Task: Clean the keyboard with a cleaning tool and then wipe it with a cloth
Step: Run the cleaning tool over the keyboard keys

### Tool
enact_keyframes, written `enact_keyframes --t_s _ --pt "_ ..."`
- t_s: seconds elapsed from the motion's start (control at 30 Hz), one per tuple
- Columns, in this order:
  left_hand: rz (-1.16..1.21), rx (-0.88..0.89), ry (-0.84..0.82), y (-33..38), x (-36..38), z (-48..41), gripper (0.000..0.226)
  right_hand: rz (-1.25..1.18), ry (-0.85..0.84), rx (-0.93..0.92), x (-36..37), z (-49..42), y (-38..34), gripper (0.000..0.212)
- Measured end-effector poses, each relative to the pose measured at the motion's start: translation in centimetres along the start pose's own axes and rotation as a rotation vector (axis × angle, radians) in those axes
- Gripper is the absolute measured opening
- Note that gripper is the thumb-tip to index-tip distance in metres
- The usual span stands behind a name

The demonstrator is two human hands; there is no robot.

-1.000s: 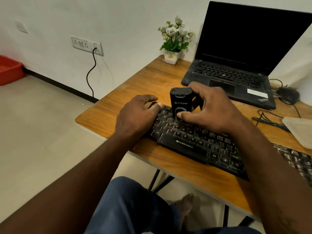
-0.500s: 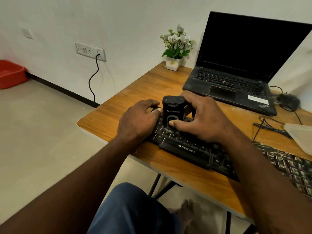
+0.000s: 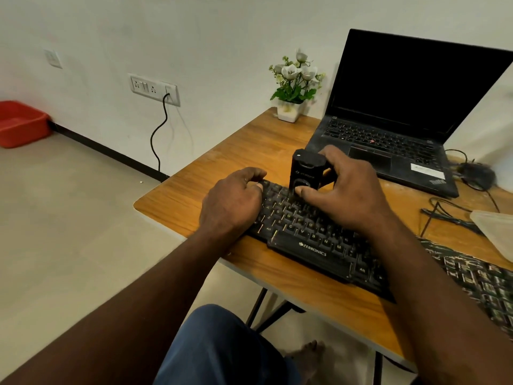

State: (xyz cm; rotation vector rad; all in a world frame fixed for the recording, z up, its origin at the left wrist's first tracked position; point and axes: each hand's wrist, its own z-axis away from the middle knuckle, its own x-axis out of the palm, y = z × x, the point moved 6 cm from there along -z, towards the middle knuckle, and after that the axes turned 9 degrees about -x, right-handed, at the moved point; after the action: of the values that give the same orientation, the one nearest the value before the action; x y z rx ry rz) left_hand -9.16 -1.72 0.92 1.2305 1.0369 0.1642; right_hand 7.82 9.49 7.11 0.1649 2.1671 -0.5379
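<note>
Cleaning tool (image 3: 306, 173): a black box, upright on the far-left key rows of the keyboard (image 3: 311, 245). Right hand (image 3: 347, 195) clamps it, thumb on near face, fingers wrapped behind. Likely rigid, light, smooth plastic; best held low on the side walls. Keyboard lies along the near edge of the table (image 3: 222, 162). Left hand (image 3: 231, 207) curls its fingers over the keyboard's left end, bracing it. Laptop (image 3: 402, 120) sits far right.
</note>
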Motion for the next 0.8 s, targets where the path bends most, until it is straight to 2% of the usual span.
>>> enact_keyframes --t_s 0.17,0.23,0.33,0.4,0.53,0.63,0.7,0.8 --pt "-0.032 0.037 0.011 0.3 0.0 0.2 0.036 -0.293 -0.119 -0.089 0.6 0.8 -1.9 0.038" --pt "-0.057 0.046 0.025 0.4 -0.1 0.3 0.036 -0.202 -0.102 -0.067 0.6 0.4 -1.3 0.042" --pt "-0.078 0.064 0.047 0.4 -0.2 0.3 0.036 0.039 -0.032 0.074 -0.5 0.0 1.8 0.049" --pt "-0.089 0.079 0.046 0.4 -0.1 0.2 0.036 0.088 -0.004 0.149 -1.6 0.4 3.4 0.049" --pt "-0.129 0.145 0.115 0.8 -0.1 0.4 0.034 -0.161 -0.028 0.168 -2.4 1.5 3.8 0.043" --pt "-0.275 0.319 0.168 1.9 0.5 1.1 0.035 -0.334 -0.066 0.147 -1.9 1.4 3.3 0.041" --pt "-0.366 0.391 0.165 2.3 1.0 1.5 0.037 -0.249 -0.072 0.11 -1.3 1.1 3.4 0.041" --pt "-0.372 0.4 0.172 2.3 1.0 1.6 0.042 -0.006 0.013 0.117 -1.5 0.8 4.0 0.049"
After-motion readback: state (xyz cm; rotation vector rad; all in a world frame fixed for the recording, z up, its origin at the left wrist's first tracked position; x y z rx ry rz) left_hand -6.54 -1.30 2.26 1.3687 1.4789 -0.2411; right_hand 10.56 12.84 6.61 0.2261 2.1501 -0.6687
